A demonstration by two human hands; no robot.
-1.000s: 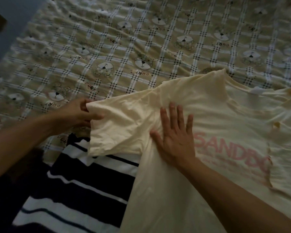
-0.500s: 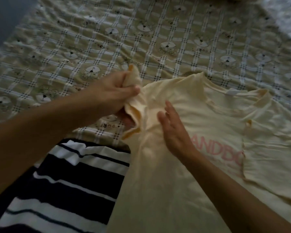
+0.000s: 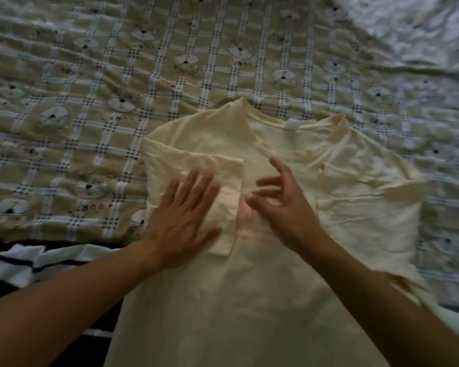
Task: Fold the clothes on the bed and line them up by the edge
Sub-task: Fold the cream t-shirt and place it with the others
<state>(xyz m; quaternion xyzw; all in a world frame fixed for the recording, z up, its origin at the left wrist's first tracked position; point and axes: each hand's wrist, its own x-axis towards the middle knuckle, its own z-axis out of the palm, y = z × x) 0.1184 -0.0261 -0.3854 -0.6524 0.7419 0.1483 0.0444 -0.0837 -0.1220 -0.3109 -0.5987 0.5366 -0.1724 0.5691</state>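
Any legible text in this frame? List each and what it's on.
None is readable.
Pink print on the cream T-shirt: mostly hidden under the folded sleeve and right hand; the visible bit is blurred.
Small lettering on the checked bedsheet: too blurred to read.
White neck tag: no text discernible.

Both arms, seen from above. The left forearm (image 3: 77, 300) enters from the lower left and the right forearm (image 3: 382, 300) from the lower right, both bare and converging toward the centre. The left hand (image 3: 186, 218) lies palm down, its fingers straight, slightly spread and pointing away from the body, the thumb held out toward the right. The right hand (image 3: 284, 207) sits just beside it, apart from it, palm turned down and toward the left, its fingers loosely spread, gently curved and somewhat blurred, holding nothing.
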